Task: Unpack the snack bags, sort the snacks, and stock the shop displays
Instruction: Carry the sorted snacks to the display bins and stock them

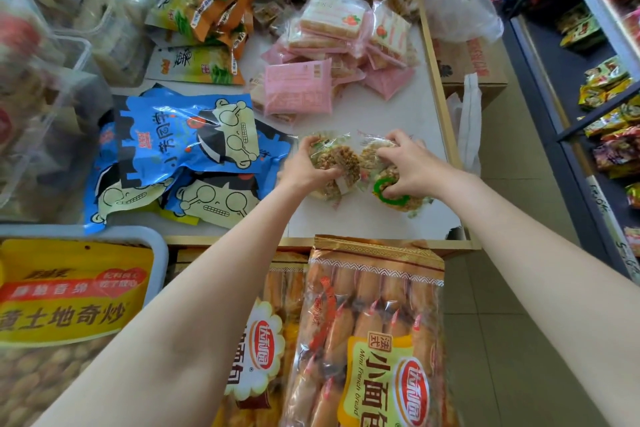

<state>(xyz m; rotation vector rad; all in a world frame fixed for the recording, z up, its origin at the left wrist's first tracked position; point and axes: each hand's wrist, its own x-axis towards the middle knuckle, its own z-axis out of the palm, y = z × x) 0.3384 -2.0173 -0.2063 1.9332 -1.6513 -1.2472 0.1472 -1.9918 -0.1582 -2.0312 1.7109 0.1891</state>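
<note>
At the centre of the frame, on the white table (pixel 381 222), the person's left hand (pixel 308 168) grasps one clear-wrapped round snack cake (pixel 337 158) while the right hand (pixel 412 166) clutches others (pixel 391 191) just beside it. Blue cartoon bags (pixel 187 139) lie to the left, pink packets (pixel 301 90) above. Bread bags (pixel 374 333) fill the lower middle, with shop shelves (pixel 595 87) along the right edge.

A small shop: stocked snack shelves (pixel 609 87) beside a counter (pixel 381 218) heaped with packaged snacks (pixel 194 135)
</note>
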